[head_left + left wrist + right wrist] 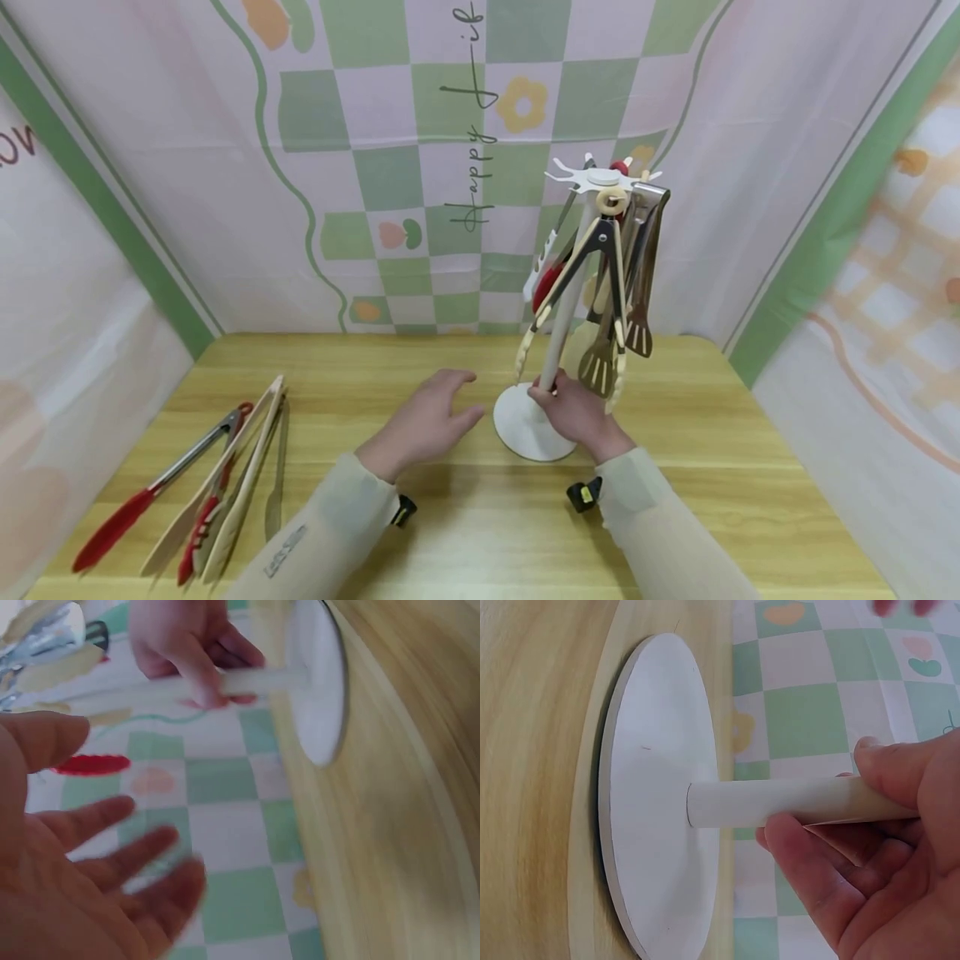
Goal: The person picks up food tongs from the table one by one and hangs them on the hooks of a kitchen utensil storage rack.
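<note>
A white utensil stand with a round base and an upright pole is on the wooden table. My right hand grips the pole low down, thumb on one side and fingers on the other. From the stand's top rack hang tongs with cream tips, slotted turners and a red-headed utensil. My left hand is held left of the base, fingers apart and holding nothing. In the left wrist view its fingers look loosely spread.
At the table's left lie red-tipped tongs, long cream tongs and a thin metal utensil, partly overlapping. A patterned cloth stands behind the table, with more cloth on both sides.
</note>
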A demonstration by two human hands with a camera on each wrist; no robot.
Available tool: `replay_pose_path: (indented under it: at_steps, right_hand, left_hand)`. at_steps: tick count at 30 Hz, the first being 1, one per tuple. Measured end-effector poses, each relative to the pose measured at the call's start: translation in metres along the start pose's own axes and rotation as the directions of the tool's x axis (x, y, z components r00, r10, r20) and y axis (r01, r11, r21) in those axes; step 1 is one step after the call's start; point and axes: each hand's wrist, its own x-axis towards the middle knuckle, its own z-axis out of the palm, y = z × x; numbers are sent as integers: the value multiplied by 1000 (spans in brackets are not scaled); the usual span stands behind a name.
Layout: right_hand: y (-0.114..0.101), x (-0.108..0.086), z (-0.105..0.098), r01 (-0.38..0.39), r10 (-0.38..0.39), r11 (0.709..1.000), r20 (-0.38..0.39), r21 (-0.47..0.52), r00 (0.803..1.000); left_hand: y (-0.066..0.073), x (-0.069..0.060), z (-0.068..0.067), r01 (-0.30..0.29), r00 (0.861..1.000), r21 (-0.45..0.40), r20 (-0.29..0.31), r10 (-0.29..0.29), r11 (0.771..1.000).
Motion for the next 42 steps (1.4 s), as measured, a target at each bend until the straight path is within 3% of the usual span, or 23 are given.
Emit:
replay_pose_path:
  at_steps: [6, 12, 15, 25, 31, 42]
  right_hand:
    - [0, 1, 0, -6, 6, 1000, 21, -13, 1000]
    - [2, 1, 0, -5, 6, 1000, 38, -11, 999]
    - [4, 2, -1, 1, -1, 1000, 39, -2, 999]
    - [5, 4, -4, 31, -32, 999, 63, 16, 998]
    - [5, 5, -6, 71, -69, 997, 70, -24, 995]
    - [13, 9, -12, 119, -110, 989, 106, -83, 988]
  left_hand:
    - [-22, -12, 1, 94, 994, 221, 32, -104, 971]
    - [-35, -27, 0, 246, 958, 267, 79, -276, 932]
    - [-39, -32, -2, 289, 946, 252, 71, -315, 924]
    - [-39, -37, -5, 314, 935, 230, 94, -342, 921]
    - [-37, -39, -7, 322, 929, 234, 111, -354, 917]
    - [-40, -40, -7, 315, 931, 237, 108, -347, 919]
